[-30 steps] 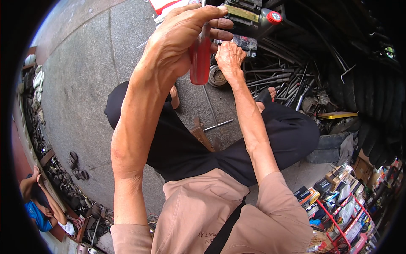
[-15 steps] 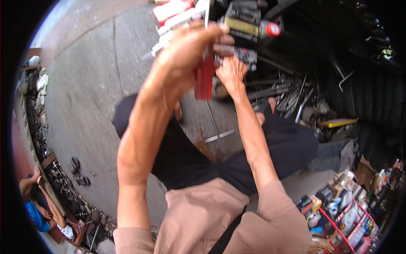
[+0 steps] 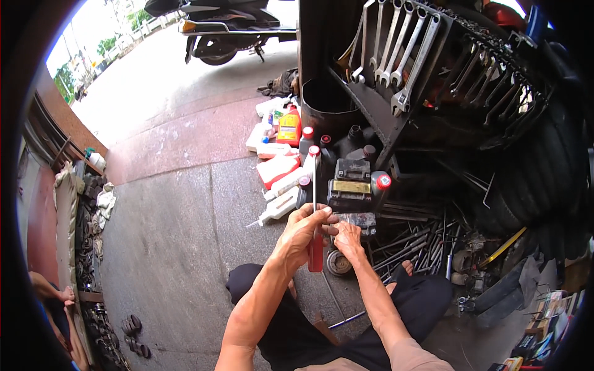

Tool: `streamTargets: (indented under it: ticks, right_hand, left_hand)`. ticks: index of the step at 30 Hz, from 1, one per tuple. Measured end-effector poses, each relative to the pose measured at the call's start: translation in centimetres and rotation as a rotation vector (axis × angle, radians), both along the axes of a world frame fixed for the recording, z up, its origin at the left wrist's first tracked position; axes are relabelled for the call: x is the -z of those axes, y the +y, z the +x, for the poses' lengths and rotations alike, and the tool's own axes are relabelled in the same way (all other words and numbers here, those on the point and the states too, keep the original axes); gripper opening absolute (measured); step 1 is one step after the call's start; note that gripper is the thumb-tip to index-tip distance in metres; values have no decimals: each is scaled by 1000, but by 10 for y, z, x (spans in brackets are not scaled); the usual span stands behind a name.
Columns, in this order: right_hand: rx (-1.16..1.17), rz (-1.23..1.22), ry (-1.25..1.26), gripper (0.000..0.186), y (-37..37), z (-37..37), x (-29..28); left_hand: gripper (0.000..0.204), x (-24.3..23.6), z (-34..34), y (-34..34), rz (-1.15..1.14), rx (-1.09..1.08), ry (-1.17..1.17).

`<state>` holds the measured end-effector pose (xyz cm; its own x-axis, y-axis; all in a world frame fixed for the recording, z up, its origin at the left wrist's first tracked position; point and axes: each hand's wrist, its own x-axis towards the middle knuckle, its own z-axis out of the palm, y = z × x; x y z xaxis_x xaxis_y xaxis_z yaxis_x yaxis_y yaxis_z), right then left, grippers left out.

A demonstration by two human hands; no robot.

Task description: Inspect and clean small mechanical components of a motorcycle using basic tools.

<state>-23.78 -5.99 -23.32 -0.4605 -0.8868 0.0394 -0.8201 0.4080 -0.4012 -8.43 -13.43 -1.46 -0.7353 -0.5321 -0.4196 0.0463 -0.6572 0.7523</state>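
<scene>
My left hand [image 3: 302, 234] is closed around a screwdriver [image 3: 315, 255]. Its red handle hangs below my fingers, while the long metal shaft points up and away from me. Close beside it, my right hand [image 3: 348, 240] has its fingers curled in toward the left hand. Whether it pinches anything small is hidden. Just beyond the right hand lies a dark battery [image 3: 362, 221] with a greyish top. Behind it stands another black battery [image 3: 351, 193] with a yellowish strip. A round metal part [image 3: 338, 262] sits on the floor below my hands.
Oil bottles [image 3: 289, 127] cluster ahead, next to a black bin [image 3: 331, 111]. Wrenches [image 3: 413, 59] hang from a rack at upper right. Metal rods [image 3: 421, 247] lie heaped at right, near dark tyres [image 3: 526, 167]. A motorbike [image 3: 238, 31] stands outside. Another person's feet [image 3: 67, 294] show at far left.
My view has tilted up, so the wrench rack, bottles and motorbike now show and my hands appear lower. The screwdriver stays in my left hand.
</scene>
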Motion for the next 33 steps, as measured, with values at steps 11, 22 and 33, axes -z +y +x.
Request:
streamTargets:
  ticks: [11, 22, 33]
  right_hand:
    - [78, -52, 18, 18, 9, 8, -18]
    - [112, 22, 80, 22, -5, 12, -15]
    - [415, -45, -76, 41, 43, -2, -15]
  left_hand:
    - [21, -1, 2, -1, 17, -9, 24]
    - [25, -8, 3, 1, -11, -20, 15]
    - [25, 2, 16, -17, -68, -32, 61]
